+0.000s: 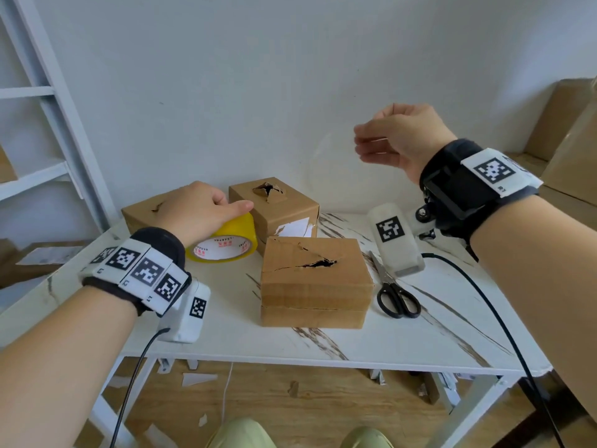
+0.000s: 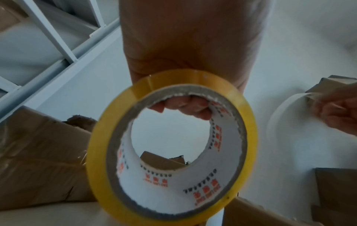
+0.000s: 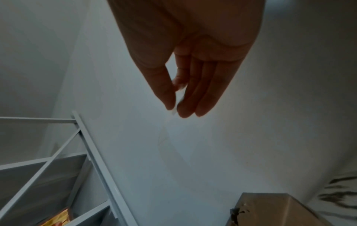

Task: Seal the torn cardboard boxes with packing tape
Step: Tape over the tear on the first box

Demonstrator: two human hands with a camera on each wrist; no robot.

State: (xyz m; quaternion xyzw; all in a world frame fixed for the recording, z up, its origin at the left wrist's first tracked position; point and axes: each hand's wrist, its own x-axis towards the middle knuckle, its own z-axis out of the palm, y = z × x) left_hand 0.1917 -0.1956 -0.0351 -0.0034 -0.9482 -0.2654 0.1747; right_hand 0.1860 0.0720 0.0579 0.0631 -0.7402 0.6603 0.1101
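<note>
My left hand point(image 1: 206, 206) grips the yellow packing tape roll point(image 1: 226, 242), which stands on edge on the white table point(image 1: 226, 331); its fingertips point(image 2: 183, 107) curl into the roll's core point(image 2: 173, 152). My right hand point(image 1: 360, 142) is raised above the table and pinches the end of a clear tape strip point(image 1: 318, 163) that curves down toward the roll. Three torn cardboard boxes sit on the table: a flat one in front point(image 1: 313, 279), a small one behind point(image 1: 274, 205), and one point(image 1: 139, 213) partly hidden by my left hand.
Black-handled scissors point(image 1: 395, 294) lie right of the front box. A white shelf frame point(image 1: 42, 101) stands at the left, and more cardboard point(image 1: 562, 124) leans at the far right. Cables trail off the table's front edge. Paper scraps litter the floor.
</note>
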